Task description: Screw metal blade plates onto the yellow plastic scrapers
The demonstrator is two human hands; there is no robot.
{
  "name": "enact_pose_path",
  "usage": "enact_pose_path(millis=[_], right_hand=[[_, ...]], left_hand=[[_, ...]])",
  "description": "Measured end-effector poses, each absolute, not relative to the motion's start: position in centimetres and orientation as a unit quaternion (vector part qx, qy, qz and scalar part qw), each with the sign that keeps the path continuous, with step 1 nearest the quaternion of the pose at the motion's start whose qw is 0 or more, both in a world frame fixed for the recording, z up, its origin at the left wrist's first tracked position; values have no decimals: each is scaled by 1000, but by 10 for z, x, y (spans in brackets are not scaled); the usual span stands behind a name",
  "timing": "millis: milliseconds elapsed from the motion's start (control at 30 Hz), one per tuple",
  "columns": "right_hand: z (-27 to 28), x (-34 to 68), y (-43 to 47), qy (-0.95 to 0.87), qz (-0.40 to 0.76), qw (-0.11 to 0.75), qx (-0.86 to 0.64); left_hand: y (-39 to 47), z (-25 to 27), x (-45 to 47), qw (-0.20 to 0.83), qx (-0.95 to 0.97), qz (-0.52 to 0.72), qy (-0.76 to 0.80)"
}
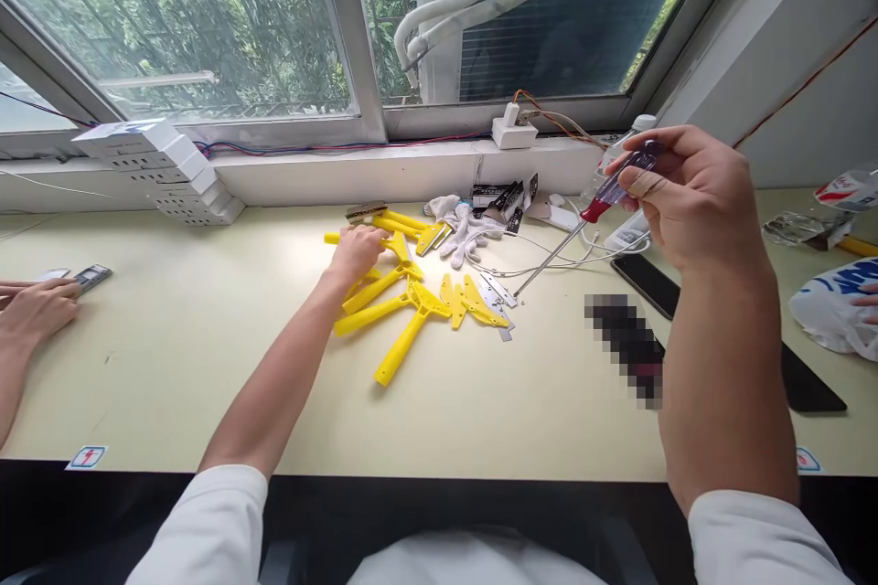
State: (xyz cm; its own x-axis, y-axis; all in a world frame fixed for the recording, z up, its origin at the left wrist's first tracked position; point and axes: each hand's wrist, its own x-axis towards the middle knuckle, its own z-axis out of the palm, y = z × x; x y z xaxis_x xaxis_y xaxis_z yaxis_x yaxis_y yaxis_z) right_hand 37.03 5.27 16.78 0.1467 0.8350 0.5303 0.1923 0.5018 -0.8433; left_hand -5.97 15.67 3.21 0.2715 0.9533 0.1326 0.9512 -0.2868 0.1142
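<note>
My right hand [700, 187] grips a screwdriver [604, 198] with a clear purple and red handle. Its long shaft slants down to the left, and the tip is beside small screws [519, 296] near several metal blades [495, 297]. Closed around a yellow scraper handle [332, 239], my left hand [359, 252] is at the back of a group of yellow scraper handles [401, 347]. Flat yellow scraper plates [473, 303] lie between those handles and the blades. Behind my left hand, more yellow scrapers [404, 224] lie with metal heads.
White gloves [466, 228], black packets [504, 201] and a white cable [541, 272] lie at the back. A phone [645, 283] is left of my right forearm. White boxes [165, 169] stand by the window. Another person's hand [37, 315] is at far left, a plastic bag [833, 306] at far right.
</note>
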Motion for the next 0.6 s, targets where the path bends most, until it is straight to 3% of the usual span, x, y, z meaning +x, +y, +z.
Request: enact_pose_path(millis=[167,200,333,400,600], right_hand=[[173,368,52,-566,233,678,-406],[175,367,52,-562,226,692,-393],[181,362,44,-552,209,725,-354],[183,356,37,-552,223,721,-353],[176,330,20,-623,276,616,-395]], left_hand=[[107,83,-52,79,759,225,606],[90,90,-46,146,755,230,597],[17,81,1,576,645,257,431],[-13,56,31,690,562,283,358],[-32,-5,73,752,455,311,362]])
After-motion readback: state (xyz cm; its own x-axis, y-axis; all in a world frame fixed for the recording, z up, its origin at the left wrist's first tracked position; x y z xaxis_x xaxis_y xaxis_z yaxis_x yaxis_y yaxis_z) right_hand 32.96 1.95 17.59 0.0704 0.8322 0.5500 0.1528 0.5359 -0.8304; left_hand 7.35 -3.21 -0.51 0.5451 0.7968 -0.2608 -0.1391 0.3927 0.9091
